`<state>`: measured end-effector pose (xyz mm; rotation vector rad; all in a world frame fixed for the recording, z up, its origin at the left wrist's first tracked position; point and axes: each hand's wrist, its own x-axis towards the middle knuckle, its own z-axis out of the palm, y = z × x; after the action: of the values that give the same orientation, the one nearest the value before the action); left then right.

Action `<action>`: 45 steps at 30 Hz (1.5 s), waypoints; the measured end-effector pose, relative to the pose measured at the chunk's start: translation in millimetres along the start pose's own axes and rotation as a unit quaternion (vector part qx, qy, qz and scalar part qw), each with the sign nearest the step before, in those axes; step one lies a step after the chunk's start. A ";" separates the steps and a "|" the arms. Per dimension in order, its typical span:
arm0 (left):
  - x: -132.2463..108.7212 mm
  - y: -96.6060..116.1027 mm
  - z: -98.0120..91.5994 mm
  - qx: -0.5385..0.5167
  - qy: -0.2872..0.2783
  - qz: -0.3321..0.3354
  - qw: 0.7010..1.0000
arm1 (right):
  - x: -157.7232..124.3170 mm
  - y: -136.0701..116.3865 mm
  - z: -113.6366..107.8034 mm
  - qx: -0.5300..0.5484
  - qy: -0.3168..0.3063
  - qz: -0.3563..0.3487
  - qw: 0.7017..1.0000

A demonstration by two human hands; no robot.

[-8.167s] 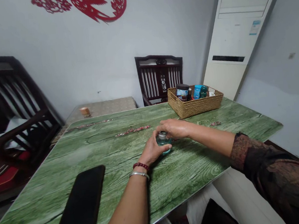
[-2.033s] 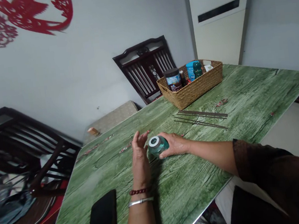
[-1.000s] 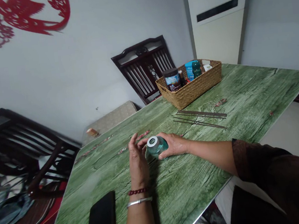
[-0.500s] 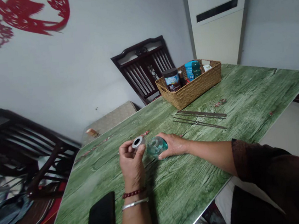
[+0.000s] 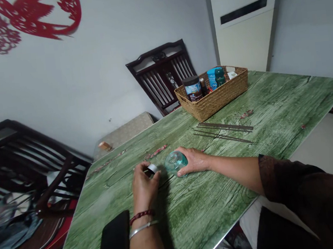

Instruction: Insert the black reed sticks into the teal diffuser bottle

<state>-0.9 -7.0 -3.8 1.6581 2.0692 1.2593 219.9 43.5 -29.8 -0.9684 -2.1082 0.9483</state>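
Between thumb and fingers, my left hand (image 5: 144,184) pinches a small silver bottle cap (image 5: 152,168), its dark underside partly turned away from me. A red bead bracelet and a silver bangle circle that wrist. My right hand (image 5: 194,160) wraps round the right side of a clear teal glass bottle (image 5: 173,163), which stands on the green table. The cap is a short way left of the bottle, apart from it. Several thin dark sticks (image 5: 226,127) lie just beyond my right hand.
A woven basket (image 5: 220,102) holding a dark-lidded jar (image 5: 192,90), a green bottle (image 5: 219,77) and other items stands farther back. A black flat object (image 5: 113,243) lies near the left table edge. Dark wooden chairs (image 5: 165,75) stand behind and at the left.
My left hand has turned and drawn slightly down and left, tipping the cap so its hole no longer faces me. My right hand still holds the bottle in place.
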 end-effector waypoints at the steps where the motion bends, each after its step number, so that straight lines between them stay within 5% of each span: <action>1: 0.2 -3.6 0.1 0.019 -0.011 0.008 1.000 | -0.1 -0.6 -0.3 0.000 -0.001 0.000 1.000; 9: -1.1 -12.5 0.3 0.103 -0.040 0.025 0.994 | -1.2 -3.6 -2.6 -0.008 -0.005 0.011 1.000; 12: -4.1 3.1 1.4 0.015 -0.004 0.043 0.999 | -0.2 -1.6 -0.7 0.003 -0.004 0.006 1.000; 15: -9.7 17.8 10.2 -0.167 -0.046 0.060 0.983 | -0.1 -4.1 -6.1 0.000 -0.022 -0.011 1.000; 20: -18.9 28.0 32.0 -0.251 -0.152 0.065 0.954 | -13.2 -22.5 -52.1 -0.177 -0.021 -0.030 0.984; 27: -22.7 30.3 41.7 -0.164 -0.176 0.046 0.969 | -50.4 -18.4 -118.6 -0.432 0.037 0.156 0.888; 32: -20.8 25.8 52.1 -0.165 -0.191 0.083 0.964 | -57.9 8.2 -118.9 -0.472 0.022 0.220 0.854; 45: -18.8 24.1 54.2 -0.154 -0.194 0.094 0.964 | -59.4 23.0 -115.0 -0.468 0.047 0.214 0.856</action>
<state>56.4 2.8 -26.2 1.8068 1.4408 1.1249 347.8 45.9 0.6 -1.9680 -2.3029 -0.0493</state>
